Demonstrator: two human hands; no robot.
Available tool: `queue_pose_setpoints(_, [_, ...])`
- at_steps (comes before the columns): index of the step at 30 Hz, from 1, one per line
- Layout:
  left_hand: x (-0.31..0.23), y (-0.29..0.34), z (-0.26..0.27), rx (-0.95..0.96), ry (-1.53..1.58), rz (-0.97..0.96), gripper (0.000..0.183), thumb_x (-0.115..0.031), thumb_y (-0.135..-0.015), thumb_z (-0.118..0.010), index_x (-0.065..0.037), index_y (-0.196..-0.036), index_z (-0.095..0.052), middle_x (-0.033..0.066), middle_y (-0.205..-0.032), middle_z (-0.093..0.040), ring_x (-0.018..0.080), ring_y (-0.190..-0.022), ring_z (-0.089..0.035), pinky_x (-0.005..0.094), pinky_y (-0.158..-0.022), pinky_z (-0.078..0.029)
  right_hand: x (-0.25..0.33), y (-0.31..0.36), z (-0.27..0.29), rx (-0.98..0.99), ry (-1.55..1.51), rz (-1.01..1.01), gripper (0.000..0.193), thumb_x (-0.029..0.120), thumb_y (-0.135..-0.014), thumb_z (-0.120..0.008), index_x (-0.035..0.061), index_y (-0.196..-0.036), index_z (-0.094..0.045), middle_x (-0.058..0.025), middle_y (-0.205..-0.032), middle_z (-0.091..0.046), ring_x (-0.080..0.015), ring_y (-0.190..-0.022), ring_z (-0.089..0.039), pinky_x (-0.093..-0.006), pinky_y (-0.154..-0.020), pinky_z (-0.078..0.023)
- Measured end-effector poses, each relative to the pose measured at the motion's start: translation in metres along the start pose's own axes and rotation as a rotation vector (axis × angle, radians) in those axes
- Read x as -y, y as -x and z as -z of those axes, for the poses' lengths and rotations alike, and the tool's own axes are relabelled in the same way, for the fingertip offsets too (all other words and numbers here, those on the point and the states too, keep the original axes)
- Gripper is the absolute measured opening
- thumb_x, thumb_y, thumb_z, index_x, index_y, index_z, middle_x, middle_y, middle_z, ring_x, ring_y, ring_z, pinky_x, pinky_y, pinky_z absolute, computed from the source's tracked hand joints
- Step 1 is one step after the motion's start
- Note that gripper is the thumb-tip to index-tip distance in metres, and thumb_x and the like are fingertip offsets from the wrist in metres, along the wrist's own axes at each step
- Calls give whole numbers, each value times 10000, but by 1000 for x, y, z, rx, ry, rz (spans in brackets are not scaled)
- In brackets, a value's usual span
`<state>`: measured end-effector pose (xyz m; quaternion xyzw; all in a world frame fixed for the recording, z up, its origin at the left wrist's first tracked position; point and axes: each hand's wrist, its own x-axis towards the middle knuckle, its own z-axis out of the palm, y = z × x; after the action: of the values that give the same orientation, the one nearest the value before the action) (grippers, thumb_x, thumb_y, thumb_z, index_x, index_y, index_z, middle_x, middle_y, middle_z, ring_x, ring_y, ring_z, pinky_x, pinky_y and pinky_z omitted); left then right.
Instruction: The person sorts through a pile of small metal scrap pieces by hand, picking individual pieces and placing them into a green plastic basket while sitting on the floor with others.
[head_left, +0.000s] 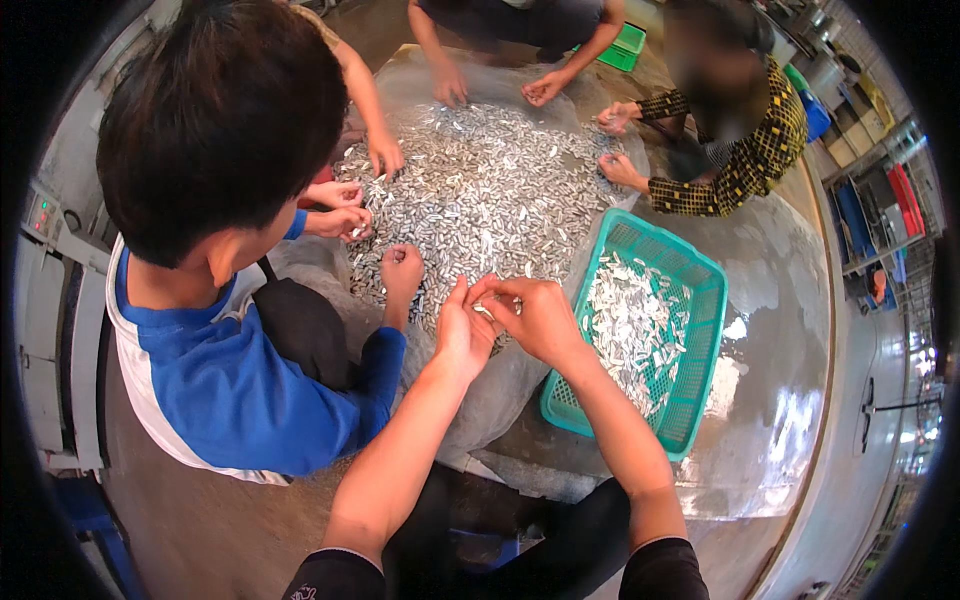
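Note:
My left hand (464, 330) and my right hand (536, 318) meet over the near edge of a heap of small silvery oblong pieces (490, 200). A small pale oblong piece (484, 313) shows between them, pinched in the fingertips of my right hand. The fingers of my left hand are curled up beside it, and what lies inside them is hidden. To the right of my hands stands a teal plastic basket (712, 345) holding many similar, whiter pieces (630, 320). Too little detail shows to tell what the pieces are made of.
A person in a blue and white shirt (260, 390) crouches close on my left. Other people's hands (385, 152) work around the heap, including a person in a black and yellow checked sleeve (700, 195). A green basket (625, 45) sits at the back; shelves (885, 215) stand right.

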<state>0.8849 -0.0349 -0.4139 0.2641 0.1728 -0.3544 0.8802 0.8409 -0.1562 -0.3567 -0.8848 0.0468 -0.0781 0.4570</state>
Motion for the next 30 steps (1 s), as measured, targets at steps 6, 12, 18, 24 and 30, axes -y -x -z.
queue_pose_setpoints(6, [12, 0, -10, -22, -60, -53, 300, -215, -1029, -331, 24, -1072, -507, 114, -1062, -587, 229, -1008, -596, 376, -859, -521, 12, 18, 14, -260, -102, -8, 176, 173, -833, -671, 55, -956, -712, -135, -821, -686, -278, -751, -674, -367, -669, -521])
queue_pose_setpoints(12, [23, 4, -22, 211, -15, 126, 435, -370, -988, -295, -52, -1190, -512, 127, -1170, -583, 260, -1111, -568, 400, -1001, -431, 12, 21, -5, -136, 138, 243, 257, 170, -844, -654, 51, -1071, -655, -147, -1023, -642, -304, -885, -642, -363, -754, -529])
queue_pose_setpoints(18, [6, 1, -7, 165, -44, 58, 310, -326, -1003, -348, -117, -1155, -519, 90, -1097, -599, 235, -1008, -599, 379, -850, -512, 28, 22, 8, -185, 83, 274, 253, 193, -851, -629, 47, -1058, -637, -152, -1115, -624, -337, -1007, -613, -399, -869, -500])
queue_pose_setpoints(24, [11, 1, -30, 72, 39, -20, 316, -255, -1022, -342, -9, -1079, -530, 113, -1144, -581, 244, -1075, -585, 409, -966, -477, 7, 10, 25, -254, -329, 88, 191, 85, -890, -590, 22, -1064, -638, -141, -1043, -652, -246, -937, -658, -337, -809, -520])
queue_pose_setpoints(30, [8, -4, -21, 168, 124, 5, 428, -315, -1029, -246, -9, -1160, -515, 145, -1137, -601, 276, -1074, -589, 426, -996, -436, 12, 3, 2, -79, -340, 67, 210, 99, -959, -510, -4, -1089, -638, -101, -1027, -664, -164, -935, -637, -303, -793, -501])
